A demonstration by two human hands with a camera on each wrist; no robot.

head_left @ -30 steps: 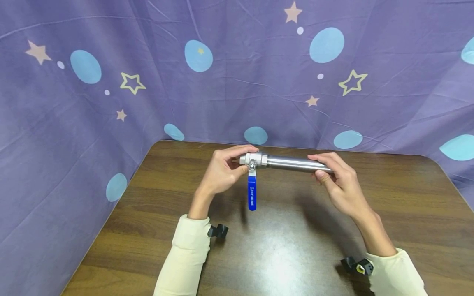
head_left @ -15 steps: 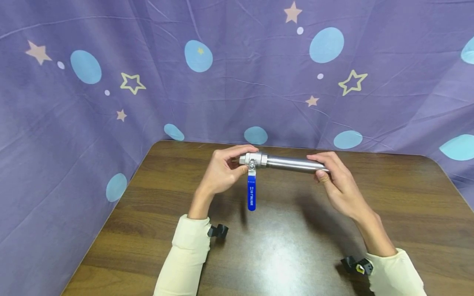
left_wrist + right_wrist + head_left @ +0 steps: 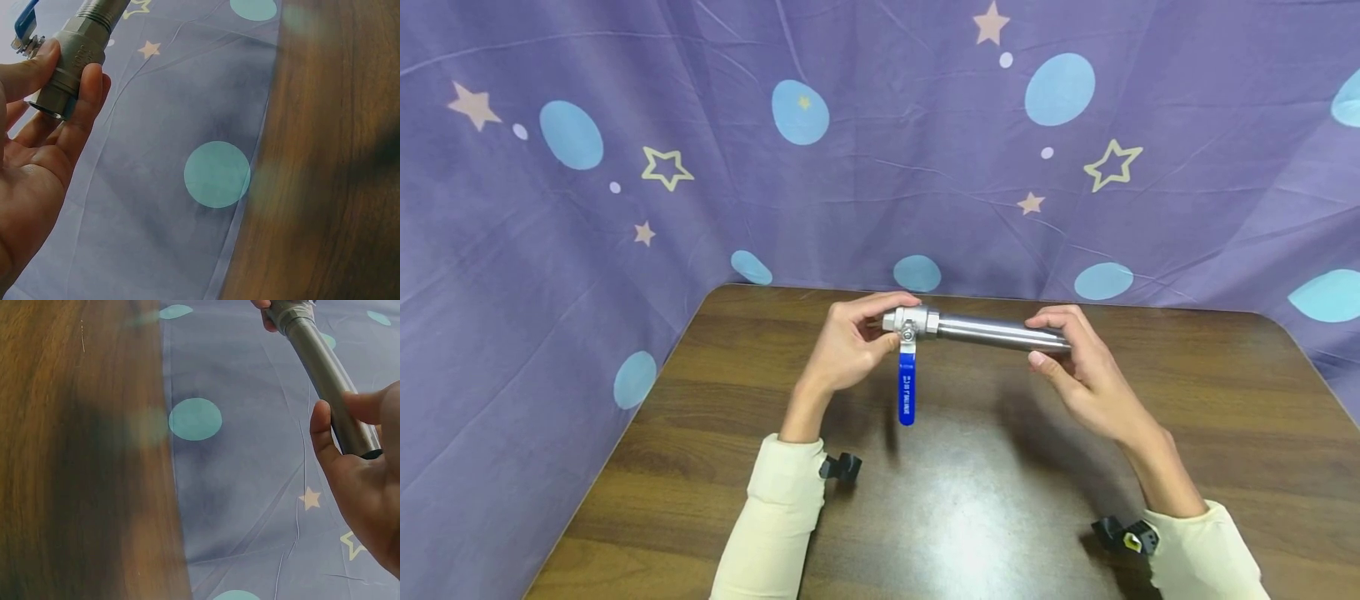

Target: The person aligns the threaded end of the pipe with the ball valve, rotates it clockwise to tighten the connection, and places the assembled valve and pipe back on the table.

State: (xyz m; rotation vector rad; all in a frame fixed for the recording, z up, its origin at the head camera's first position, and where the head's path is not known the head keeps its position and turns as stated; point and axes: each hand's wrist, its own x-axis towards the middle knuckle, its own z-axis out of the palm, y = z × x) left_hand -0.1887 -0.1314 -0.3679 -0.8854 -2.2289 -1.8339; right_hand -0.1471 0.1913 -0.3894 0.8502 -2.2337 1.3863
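Observation:
A metal ball valve (image 3: 916, 317) with a blue lever handle (image 3: 907, 388) is held above the table, its lever pointing toward the person. My left hand (image 3: 852, 346) grips the valve body between thumb and fingers at its left end. From the valve's right side runs a shiny steel pipe (image 3: 985, 328); in the left wrist view, threads (image 3: 94, 11) show where it meets the valve. Around the pipe's far end, my right hand (image 3: 1088, 367) curls its fingers, with the thumb along the lower side. The right wrist view shows the pipe's dark end (image 3: 373, 454) by the palm.
Below the hands lies a brown wooden table (image 3: 700, 467) with rounded back corners. A purple curtain (image 3: 880, 208) with stars and blue dots hangs behind it and along the left side. Black wrist mounts (image 3: 842, 468) sit at both sleeves.
The right thumb and fingers have shifted slightly on the pipe, the thumb moving left and down. The left hand keeps its grip, and the valve stays nearly where it was.

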